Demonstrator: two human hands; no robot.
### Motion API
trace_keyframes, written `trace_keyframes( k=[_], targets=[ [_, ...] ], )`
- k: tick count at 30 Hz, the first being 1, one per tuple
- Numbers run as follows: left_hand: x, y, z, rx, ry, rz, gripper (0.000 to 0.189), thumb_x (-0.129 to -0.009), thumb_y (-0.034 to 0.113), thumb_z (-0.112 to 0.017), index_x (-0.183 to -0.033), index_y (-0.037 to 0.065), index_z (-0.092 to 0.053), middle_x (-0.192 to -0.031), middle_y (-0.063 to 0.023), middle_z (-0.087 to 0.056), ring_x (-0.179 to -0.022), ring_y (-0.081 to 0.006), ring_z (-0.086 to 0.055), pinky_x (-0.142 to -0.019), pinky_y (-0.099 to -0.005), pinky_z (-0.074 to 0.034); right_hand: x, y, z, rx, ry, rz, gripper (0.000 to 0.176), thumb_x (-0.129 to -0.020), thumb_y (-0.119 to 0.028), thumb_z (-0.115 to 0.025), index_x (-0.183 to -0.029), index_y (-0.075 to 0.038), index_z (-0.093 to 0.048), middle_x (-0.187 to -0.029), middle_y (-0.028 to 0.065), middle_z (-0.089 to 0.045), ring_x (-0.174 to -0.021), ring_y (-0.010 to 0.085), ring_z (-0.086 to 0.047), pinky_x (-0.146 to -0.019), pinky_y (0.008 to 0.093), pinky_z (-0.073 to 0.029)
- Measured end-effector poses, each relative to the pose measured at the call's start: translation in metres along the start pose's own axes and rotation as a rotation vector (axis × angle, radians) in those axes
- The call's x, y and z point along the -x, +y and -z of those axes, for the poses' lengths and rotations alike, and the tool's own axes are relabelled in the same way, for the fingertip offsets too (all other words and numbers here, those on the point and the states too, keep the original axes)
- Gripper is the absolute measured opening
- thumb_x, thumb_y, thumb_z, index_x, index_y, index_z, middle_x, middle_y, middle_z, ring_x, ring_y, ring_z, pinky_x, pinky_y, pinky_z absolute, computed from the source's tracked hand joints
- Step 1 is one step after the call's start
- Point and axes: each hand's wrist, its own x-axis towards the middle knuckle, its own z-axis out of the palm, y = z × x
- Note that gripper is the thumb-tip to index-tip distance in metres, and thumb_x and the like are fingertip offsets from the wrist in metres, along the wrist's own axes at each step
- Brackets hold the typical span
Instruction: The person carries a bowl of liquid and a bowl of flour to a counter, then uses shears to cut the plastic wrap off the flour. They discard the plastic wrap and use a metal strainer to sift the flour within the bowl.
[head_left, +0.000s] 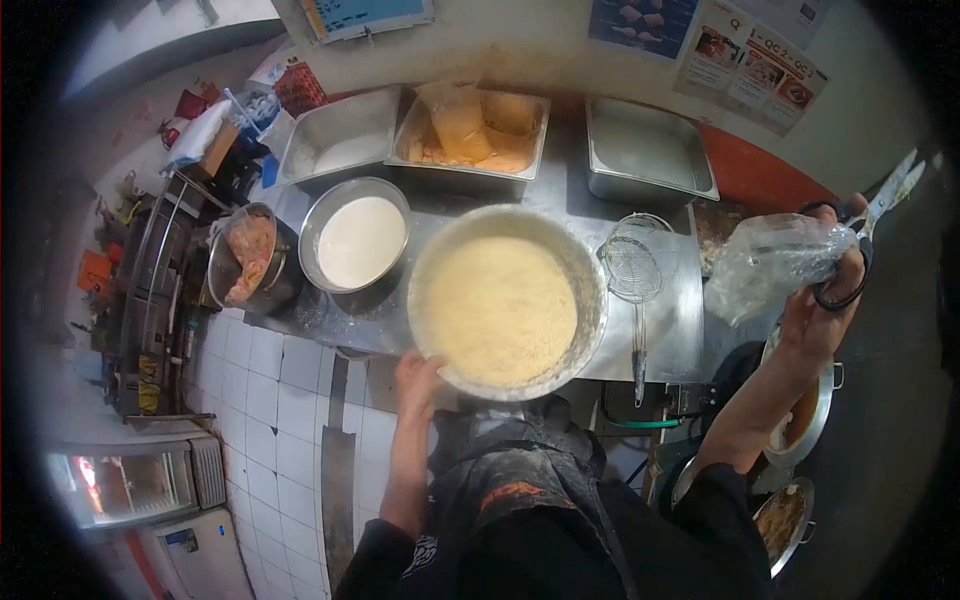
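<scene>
A large metal bowl [592,312] stands in front of me, filled with pale yellow powder like flour or breading [500,300]. My left hand [417,380] grips its near-left rim, the fingertips at the edge. Off to the right, my right hand [835,275] is raised, closed around a pair of scissors [888,192] and a crumpled clear plastic bag [765,262]. The scissor blades point up and away, and the black handles loop around the fingers. The bag looks empty and hangs left of the hand.
Left of the bowl are a bowl of white powder [362,240] and a pot [285,285] holding raw meat. Metal pans [650,150] line the back; one pan [410,140] has orange contents. A wire skimmer [637,265] lies at right, near lower pots [822,430].
</scene>
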Motion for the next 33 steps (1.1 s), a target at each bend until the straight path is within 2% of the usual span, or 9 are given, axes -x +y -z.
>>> trace_keyframes(
  k=[4,11,14,18,20,22,24,30,33],
  targets=[
    [0.018,0.022,-0.044,-0.185,0.345,-0.318,0.045,-0.082,0.007,-0.069,-0.122,0.002,-0.048,-0.115,-0.0148,-0.058,-0.102,-0.0213,-0.058,-0.084,-0.0339,-0.049,0.012,0.01,-0.053,0.185,-0.198,0.168,0.066,-0.089,-0.025,-0.063,-0.139,0.002,-0.03,-0.105,0.0136,-0.056,-0.086,0.0175,-0.063,-0.073,0.0294,-0.055],
    [0.127,0.074,-0.069,0.152,-0.771,-0.401,0.092,-0.083,0.024,-0.076,-0.152,0.014,-0.015,-0.149,-0.0162,-0.029,-0.124,-0.0259,-0.049,-0.096,-0.0443,-0.047,0.071,0.057,-0.168,-0.254,-0.378,-0.552,0.052,-0.081,0.0,-0.064,-0.127,-0.007,-0.041,-0.094,0.0081,-0.063,-0.084,0.0133,-0.061,-0.072,0.023,-0.048],
    [0.142,0.061,-0.042,0.057,-0.525,0.103,0.071,-0.088,0.016,-0.069,-0.146,0.008,-0.03,-0.134,-0.014,-0.049,-0.107,-0.0205,-0.059,-0.09,-0.0376,-0.049,0.092,0.072,-0.195,-0.222,-0.584,-0.893,0.055,-0.081,0.0,-0.065,-0.13,-0.008,-0.041,-0.096,0.0039,-0.06,-0.087,0.0111,-0.058,-0.072,0.0238,-0.046],
    [0.129,0.011,0.038,0.291,0.011,-0.176,0.027,-0.091,0.009,-0.055,-0.116,0.0,-0.061,-0.097,-0.0051,-0.063,-0.076,-0.0124,-0.06,-0.072,-0.029,-0.05,0.128,0.089,-0.217,-0.203,-0.742,-1.055,0.068,-0.078,-0.006,-0.077,-0.136,-0.007,-0.041,-0.096,0.0046,-0.059,-0.088,0.0125,-0.058,-0.074,0.0256,-0.047],
    [0.119,-0.014,0.116,0.847,-0.304,-0.298,0.026,-0.092,0.012,-0.054,-0.115,0.003,-0.061,-0.095,-0.0037,-0.062,-0.08,-0.0131,-0.059,-0.069,-0.029,-0.05,0.141,0.096,-0.213,-0.051,-0.753,-1.117,0.066,-0.08,-0.003,-0.074,-0.137,-0.007,-0.041,-0.097,0.0038,-0.06,-0.088,0.0135,-0.059,-0.078,0.0277,-0.048],
    [0.118,-0.009,0.167,0.204,0.565,-0.209,0.038,-0.091,0.042,-0.047,-0.1,0.006,-0.058,-0.082,-0.0053,-0.057,-0.078,-0.0175,-0.059,-0.071,-0.03,-0.052,0.162,0.12,-0.187,-0.023,-0.605,-1.025,0.062,-0.082,-0.003,-0.071,-0.137,-0.006,-0.043,-0.097,0.006,-0.062,-0.09,0.017,-0.063,-0.077,0.0288,-0.049],
    [0.13,0.035,0.192,0.811,0.512,-0.343,0.039,-0.094,0.034,-0.055,-0.116,0.003,-0.058,-0.1,-0.0081,-0.059,-0.091,-0.018,-0.058,-0.07,-0.0345,-0.052,0.158,0.141,-0.159,0.217,-0.413,-0.903,0.052,-0.089,-0.001,-0.054,-0.14,-0.001,-0.043,-0.098,0.0134,-0.066,-0.085,0.0196,-0.066,-0.071,0.0318,-0.052],
    [0.105,0.005,0.295,-0.157,0.454,-0.497,0.019,-0.092,0.019,-0.049,-0.101,0.005,-0.059,-0.1,-0.0093,-0.062,-0.096,-0.0249,-0.062,-0.086,-0.0397,-0.053,0.072,0.292,-0.032,0.945,-0.192,-0.748,0.031,-0.094,-0.018,-0.057,-0.115,0.004,-0.063,-0.071,0.0077,-0.067,-0.053,0.0142,-0.06,-0.051,0.0281,-0.049],
    [0.086,0.003,0.321,0.276,0.304,-0.222,0.014,-0.09,0.011,-0.052,-0.102,0.006,-0.059,-0.105,-0.0114,-0.063,-0.1,-0.0252,-0.063,-0.085,-0.0389,-0.053,0.046,0.32,-0.031,1.231,-0.153,-0.677,0.031,-0.089,-0.023,-0.064,-0.103,0.004,-0.069,-0.071,0.0116,-0.068,-0.055,0.0168,-0.064,-0.053,0.0296,-0.051]
  ],
)
